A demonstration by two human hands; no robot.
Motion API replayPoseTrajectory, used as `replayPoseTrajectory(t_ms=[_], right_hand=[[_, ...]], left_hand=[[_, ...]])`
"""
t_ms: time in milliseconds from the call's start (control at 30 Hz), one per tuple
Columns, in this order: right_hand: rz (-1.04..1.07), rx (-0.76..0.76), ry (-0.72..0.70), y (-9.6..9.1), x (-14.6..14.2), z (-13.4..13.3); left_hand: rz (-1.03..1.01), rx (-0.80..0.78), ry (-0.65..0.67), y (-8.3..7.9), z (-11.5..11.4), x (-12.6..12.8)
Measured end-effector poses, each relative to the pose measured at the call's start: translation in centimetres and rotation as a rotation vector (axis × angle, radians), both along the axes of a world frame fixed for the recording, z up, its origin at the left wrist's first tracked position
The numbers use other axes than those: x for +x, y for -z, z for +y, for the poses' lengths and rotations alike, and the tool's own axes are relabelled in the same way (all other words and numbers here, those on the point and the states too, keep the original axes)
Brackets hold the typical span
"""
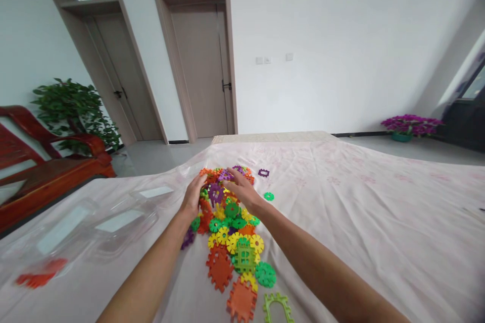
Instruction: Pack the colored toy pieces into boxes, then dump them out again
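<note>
A heap of colourful plastic building pieces [232,210] runs down the middle of the cloth-covered surface. It holds yellow and green notched discs, orange notched panels [220,267] and purple pieces [215,193]. My left hand [194,193] rests against the heap's far left side, fingers stretched out and partly hidden at the pieces. Over the far right side reaches my right hand [242,189], its fingers apart above purple and orange pieces. Nothing is plainly gripped by either hand. A lime-green arch-shaped frame [278,308] lies at the near end.
Clear plastic containers [113,242] with white labels lie at left, beside a red piece [41,273]. A green disc [269,196] and a purple frame [264,172] lie right of the heap. A wooden bench [56,151] stands beyond the left edge.
</note>
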State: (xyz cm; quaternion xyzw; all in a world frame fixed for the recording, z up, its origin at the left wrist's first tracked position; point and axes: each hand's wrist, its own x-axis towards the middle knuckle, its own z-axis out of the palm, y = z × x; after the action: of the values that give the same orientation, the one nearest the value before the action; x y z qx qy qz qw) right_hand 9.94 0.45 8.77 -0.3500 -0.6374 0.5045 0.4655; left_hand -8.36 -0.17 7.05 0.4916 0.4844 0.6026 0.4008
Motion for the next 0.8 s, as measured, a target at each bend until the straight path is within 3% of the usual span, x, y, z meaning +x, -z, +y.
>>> replayPoseTrajectory(t_ms=[67,167,233,267,300,400,467,567,667,800], right_hand=[[-0.119,0.034,-0.132,-1.3,1.5,-0.9],[-0.396,0.280,-0.261,-1.4,4.8,-3.9],[-0.517,0.430,-0.374,-0.4,7.2,-6.8],[-0.557,0.479,-0.420,0.3,8.2,-8.3],[-0.590,0.513,-0.454,1.2,9.2,-9.8],[-0.711,0.540,-0.477,3.8,10.8,-12.7],[-0.753,0.564,-0.416,5.3,10.8,-12.9],[-0.842,0.546,-0.202,6.9,9.7,-10.9],[-0.920,0.487,0.015,7.4,7.9,-8.1],[-0.847,0.460,0.155,7.3,5.8,-5.3]], left_hand=[[0.098,0.006,0.005,-0.6,-0.6,-2.0],[0.326,-0.039,-0.003,0.1,-1.9,-5.1],[0.464,-0.077,-0.029,1.7,-2.8,-6.7],[0.650,-0.105,-0.045,2.7,-3.3,-7.3],[0.803,-0.150,-0.076,3.7,-3.7,-7.6],[0.970,-0.161,-0.094,6.3,-4.7,-7.2],[1.059,-0.095,-0.079,7.1,-5.2,-6.1],[1.036,-0.056,-0.074,7.0,-5.3,-3.7],[0.930,-0.043,-0.080,6.3,-5.0,-1.3],[0.796,-0.046,-0.081,5.7,-4.2,1.9]])
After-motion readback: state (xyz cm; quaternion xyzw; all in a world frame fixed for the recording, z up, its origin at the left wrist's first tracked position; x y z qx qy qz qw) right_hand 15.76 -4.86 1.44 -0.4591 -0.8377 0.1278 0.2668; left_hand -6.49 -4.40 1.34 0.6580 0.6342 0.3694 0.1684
